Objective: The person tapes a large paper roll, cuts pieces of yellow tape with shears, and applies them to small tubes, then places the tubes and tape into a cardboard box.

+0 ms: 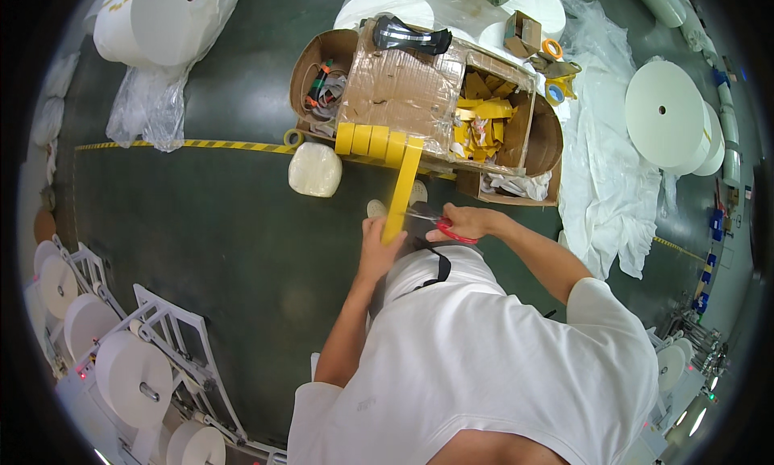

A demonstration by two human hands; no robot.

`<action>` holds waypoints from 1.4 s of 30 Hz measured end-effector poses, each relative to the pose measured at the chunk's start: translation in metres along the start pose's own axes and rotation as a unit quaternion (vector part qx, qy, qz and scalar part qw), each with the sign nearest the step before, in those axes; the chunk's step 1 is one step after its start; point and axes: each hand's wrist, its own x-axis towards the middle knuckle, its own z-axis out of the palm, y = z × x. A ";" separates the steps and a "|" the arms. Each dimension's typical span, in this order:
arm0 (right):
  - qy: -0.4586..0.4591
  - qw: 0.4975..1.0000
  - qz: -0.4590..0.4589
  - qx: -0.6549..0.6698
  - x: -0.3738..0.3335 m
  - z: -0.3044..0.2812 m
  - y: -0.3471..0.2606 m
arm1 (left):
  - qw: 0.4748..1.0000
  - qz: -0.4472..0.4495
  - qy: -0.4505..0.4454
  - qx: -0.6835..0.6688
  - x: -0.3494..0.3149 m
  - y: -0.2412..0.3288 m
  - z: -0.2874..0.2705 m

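Note:
A long yellow strip (404, 179) runs down from the front edge of a cardboard box (395, 90) toward me. Its lower end is pinched in my left hand (376, 249). My right hand (469, 221) grips red-handled scissors (459, 234), whose blades point left and lie close to the strip's right edge, just above my left fingers. Whether the blades touch the strip I cannot tell. Several shorter yellow strips (360, 139) lie side by side over the box edge, left of the long one. Yellow scraps (488, 112) fill an open compartment at the box's right.
A white wrapped stool (314, 171) stands left of the box, with a tape roll (293, 137) nearby. Orange (552, 48) and blue (555, 92) tape rolls sit at the back right. Large white paper rolls (665, 114) and plastic sheeting (601, 150) are to the right; machine frames (173, 336) stand lower left.

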 end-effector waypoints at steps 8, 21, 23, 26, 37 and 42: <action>0.004 0.997 -0.045 -0.070 0.030 -0.020 -0.016 | 0.997 -0.063 -0.052 -0.004 0.003 0.008 -0.014; 0.261 0.931 -0.182 0.179 0.027 -0.036 -0.013 | 0.994 0.096 -0.060 0.004 0.049 0.049 0.014; 0.334 0.921 -0.161 0.117 0.024 -0.067 -0.012 | 0.993 0.113 -0.021 0.022 0.063 0.057 0.029; 0.380 0.910 -0.149 0.070 0.058 -0.098 0.004 | 0.998 0.060 -0.008 -0.002 0.077 0.045 0.045; 0.357 0.932 -0.044 0.046 0.001 -0.093 0.003 | 0.999 -0.019 -0.018 -0.030 0.030 0.020 0.040; 0.030 0.997 0.062 0.018 -0.039 -0.037 0.036 | 0.997 -0.051 -0.046 -0.019 -0.001 0.013 0.029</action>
